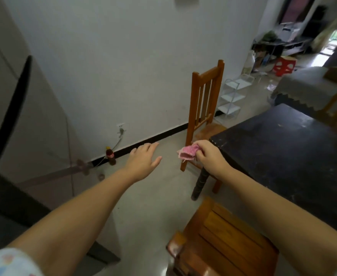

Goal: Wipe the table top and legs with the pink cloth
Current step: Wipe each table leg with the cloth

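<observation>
Pink cloth [187,152], crumpled, is pinched in the curled fingers of the right hand [208,155], just left of the near left corner of the dark, scuffed table top [295,148] and above its dark turned leg [200,181]. Nearest, a slatted wooden chair seat [223,236] is seen. The left hand [143,161] is held flat over the floor, fingers straight, holding nothing. Farther off, a wooden slat-backed chair [205,100] is tucked at the table's left edge.
</observation>
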Demonstrator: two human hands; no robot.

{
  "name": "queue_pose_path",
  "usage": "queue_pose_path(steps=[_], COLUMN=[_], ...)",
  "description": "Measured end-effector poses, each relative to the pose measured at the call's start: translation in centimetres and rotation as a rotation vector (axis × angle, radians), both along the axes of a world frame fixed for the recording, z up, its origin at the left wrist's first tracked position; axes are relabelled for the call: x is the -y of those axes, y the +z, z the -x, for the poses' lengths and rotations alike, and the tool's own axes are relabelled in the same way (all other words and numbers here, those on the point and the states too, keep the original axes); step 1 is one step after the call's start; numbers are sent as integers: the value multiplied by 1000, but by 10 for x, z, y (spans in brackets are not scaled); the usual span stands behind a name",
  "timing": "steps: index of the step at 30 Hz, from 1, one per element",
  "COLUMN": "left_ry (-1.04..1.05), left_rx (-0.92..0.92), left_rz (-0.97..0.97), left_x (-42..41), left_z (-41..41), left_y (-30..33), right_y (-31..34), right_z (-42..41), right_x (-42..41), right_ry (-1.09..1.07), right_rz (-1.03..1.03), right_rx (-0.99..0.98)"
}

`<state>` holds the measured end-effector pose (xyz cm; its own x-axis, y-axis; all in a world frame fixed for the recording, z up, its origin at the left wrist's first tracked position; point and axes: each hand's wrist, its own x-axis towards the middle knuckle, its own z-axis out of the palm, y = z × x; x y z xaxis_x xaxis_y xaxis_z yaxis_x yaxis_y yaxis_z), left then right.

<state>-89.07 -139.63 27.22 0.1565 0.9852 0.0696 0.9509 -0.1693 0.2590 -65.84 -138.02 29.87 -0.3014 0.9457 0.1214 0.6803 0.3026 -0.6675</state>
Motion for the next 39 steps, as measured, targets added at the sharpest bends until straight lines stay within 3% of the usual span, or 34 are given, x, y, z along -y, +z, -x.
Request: queue_pose_path(steps=[7, 12, 16, 30, 34, 39], left_ry=[-281, -548, -634, -834, -903, -1084], left_rx=[-62, -87, -124, -131, -160, -241], left_rz=[125, 222, 276, 352, 370, 365], left_x=[-117, -205, -258, -299, -335, -404], left_z=[-41, -59, -63, -116, -119, -130], left_y=[-26, -56, -77, -111, -125, -149], right_y=[-41, -71, -80, -118, -136, -163], right_z=[-16, -14, -6, -25, -23, -11], right_x=[-63, -104, -123, -136, -149, -189], right_ry=[-171, -465, -571, -822, -885, -1120], right_rz=[57, 186, 286, 327, 360, 386], right_rx=[108, -11, -55, -113, -78, -76])
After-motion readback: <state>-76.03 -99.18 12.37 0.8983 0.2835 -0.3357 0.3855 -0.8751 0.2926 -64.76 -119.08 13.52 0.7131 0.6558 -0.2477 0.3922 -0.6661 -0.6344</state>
